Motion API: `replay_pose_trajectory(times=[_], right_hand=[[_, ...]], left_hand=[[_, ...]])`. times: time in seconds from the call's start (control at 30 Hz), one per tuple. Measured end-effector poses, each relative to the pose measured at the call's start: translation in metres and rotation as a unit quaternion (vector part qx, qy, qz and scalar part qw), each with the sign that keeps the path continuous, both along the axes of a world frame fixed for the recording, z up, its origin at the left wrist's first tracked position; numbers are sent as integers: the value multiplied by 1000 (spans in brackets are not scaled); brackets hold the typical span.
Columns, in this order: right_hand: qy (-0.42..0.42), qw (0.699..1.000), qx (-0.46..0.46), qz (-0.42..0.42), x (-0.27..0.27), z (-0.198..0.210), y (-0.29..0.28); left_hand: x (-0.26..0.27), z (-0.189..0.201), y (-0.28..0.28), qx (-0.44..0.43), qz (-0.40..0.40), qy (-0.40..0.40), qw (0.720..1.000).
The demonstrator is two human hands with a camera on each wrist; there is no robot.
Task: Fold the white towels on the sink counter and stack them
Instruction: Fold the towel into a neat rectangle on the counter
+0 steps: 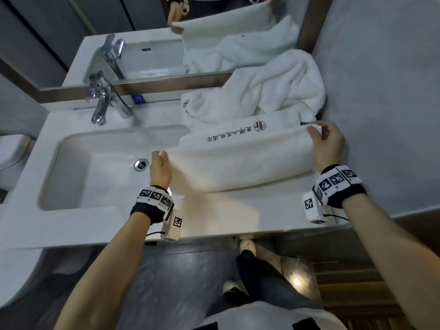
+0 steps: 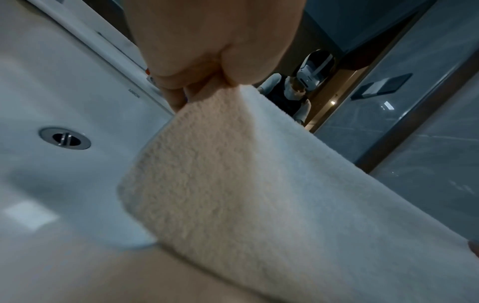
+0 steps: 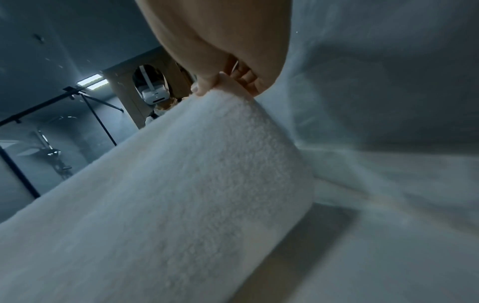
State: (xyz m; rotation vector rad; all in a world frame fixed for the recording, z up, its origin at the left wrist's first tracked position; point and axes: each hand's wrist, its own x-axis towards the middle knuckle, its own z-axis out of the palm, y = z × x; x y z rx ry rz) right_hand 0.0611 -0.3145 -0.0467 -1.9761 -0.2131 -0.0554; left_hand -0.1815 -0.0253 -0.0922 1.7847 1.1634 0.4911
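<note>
both hands are reaching out over the desk (image 1: 238,210), arms stretched forward and wrists raised. left hand (image 1: 160,166) is pinching the left end of the white towel (image 1: 238,163) above the sink basin (image 1: 95,167), thumb and fingers (image 2: 178,98) closing on its top edge. right hand (image 1: 328,144) is pinching the right end near the wall, fingers curling over the corner. the towel is hanging doubled between them, its long axis running left to right, its lower fold brushing the desk. behind it a crumpled pile of towels (image 1: 273,91) is lying against the mirror (image 1: 214,32), beside the faucet (image 1: 104,98).
</note>
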Motion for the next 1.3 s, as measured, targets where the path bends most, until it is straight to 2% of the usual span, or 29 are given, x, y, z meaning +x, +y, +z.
replay_pose_trajectory(times=[0.27,0.5,0.67,0.77,0.9,1.03,1.1,1.3], right_hand=[[8,997,-63,42,68,-3,56],[5,991,-115,63,92,-22,71],[89,980,-137,110,98,-24,74],[117,975,-140,128,96,-21,70],[107,978,-128,126,87,-16,64],[109,981,-115,108,73,-13,49],[101,982,-124,98,63,-9,39],[66,991,-71,94,21,7,17]], left_hand=[[53,-14,56,8,22,50,998],[80,-36,72,-76,-9,76,994],[88,-45,74,-161,3,94,982],[84,-44,72,-176,-1,43,983],[71,-33,67,-99,-56,-6,994],[52,-12,60,-31,-38,-49,998],[39,0,56,-4,-52,-44,998],[-13,29,36,25,-84,-38,995]])
